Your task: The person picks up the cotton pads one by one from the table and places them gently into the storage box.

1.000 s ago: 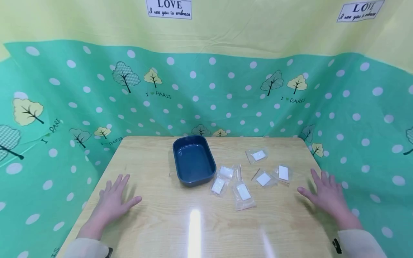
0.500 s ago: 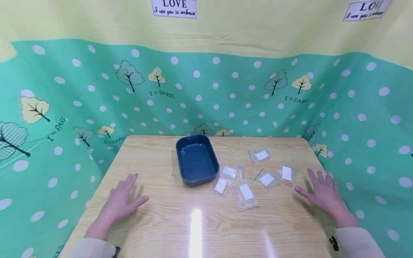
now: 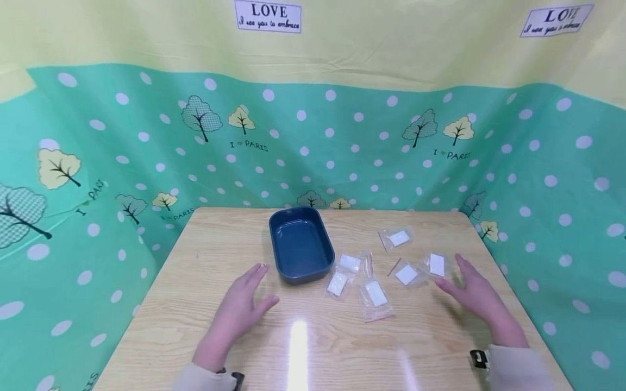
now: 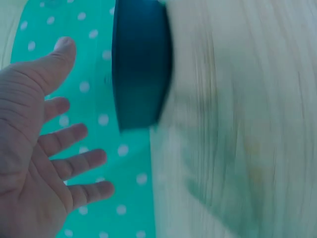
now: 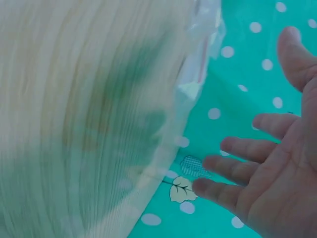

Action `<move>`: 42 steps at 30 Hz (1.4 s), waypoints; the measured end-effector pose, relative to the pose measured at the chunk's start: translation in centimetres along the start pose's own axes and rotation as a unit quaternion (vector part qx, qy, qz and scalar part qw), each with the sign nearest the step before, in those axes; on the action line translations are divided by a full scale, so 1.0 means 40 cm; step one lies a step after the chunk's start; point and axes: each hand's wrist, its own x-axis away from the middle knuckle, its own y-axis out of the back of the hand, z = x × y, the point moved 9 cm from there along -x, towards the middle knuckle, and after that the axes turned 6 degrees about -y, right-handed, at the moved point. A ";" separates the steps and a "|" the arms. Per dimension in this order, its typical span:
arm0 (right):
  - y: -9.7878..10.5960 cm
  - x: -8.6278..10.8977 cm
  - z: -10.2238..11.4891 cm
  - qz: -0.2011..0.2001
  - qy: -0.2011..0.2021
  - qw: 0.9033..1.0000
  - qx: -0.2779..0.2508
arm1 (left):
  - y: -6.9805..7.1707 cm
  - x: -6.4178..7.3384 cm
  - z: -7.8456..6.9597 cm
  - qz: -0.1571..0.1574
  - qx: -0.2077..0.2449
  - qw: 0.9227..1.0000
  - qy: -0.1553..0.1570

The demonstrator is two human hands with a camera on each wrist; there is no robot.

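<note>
My left hand (image 3: 237,307) hovers over the table just short of the dark blue rectangular dish (image 3: 301,247), thumb spread, holding nothing. In the left wrist view that hand (image 4: 39,148) shows its parted fingers apart from the dish (image 4: 142,69). My right hand (image 3: 479,296) is nearest to a small clear zip bag (image 3: 437,264) with a white rectangle inside; its fingers are extended and grip nothing. Similar bags lie to the left of it: one zip bag (image 3: 406,274), another farther back (image 3: 399,238), and a cluster beside the dish, including a front bag (image 3: 376,293).
The wooden table (image 3: 332,353) carries a bright light reflection near its front. A green and yellow curtain (image 3: 342,130) with dots and trees surrounds it at the back and both sides. Blurred bags (image 5: 200,54) show at the table's far edge in the right wrist view.
My left hand has moved right, toward the dish. The right hand has shifted left, toward the bags. The head view has swung slightly; the dish and bags stay in place.
</note>
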 end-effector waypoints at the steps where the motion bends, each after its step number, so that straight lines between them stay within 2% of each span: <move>1: -0.001 0.002 0.005 -0.001 -0.001 1.000 -0.002 | -0.011 -0.004 -0.014 0.000 -0.003 1.000 -0.006; 5: -0.011 0.016 0.024 0.001 -0.013 1.000 -0.005 | -0.049 -0.010 -0.057 0.008 -0.012 1.000 -0.018; 11: -0.050 0.040 0.068 0.022 -0.015 1.000 -0.017 | -0.081 -0.007 -0.087 0.015 -0.028 0.999 -0.026; 19: -0.094 0.062 0.152 0.024 0.027 0.999 -0.034 | -0.103 0.000 -0.081 0.030 -0.039 0.999 -0.007; 26: -0.150 0.074 0.213 0.040 0.048 0.997 -0.042 | -0.115 -0.009 -0.079 0.041 -0.043 0.998 0.003; 33: -0.209 0.081 0.269 0.053 0.081 0.994 -0.046 | -0.128 -0.011 -0.086 0.070 -0.060 0.996 0.011; 42: -0.239 0.087 0.313 0.022 0.128 0.992 -0.002 | -0.117 -0.014 -0.092 0.066 -0.049 0.997 0.012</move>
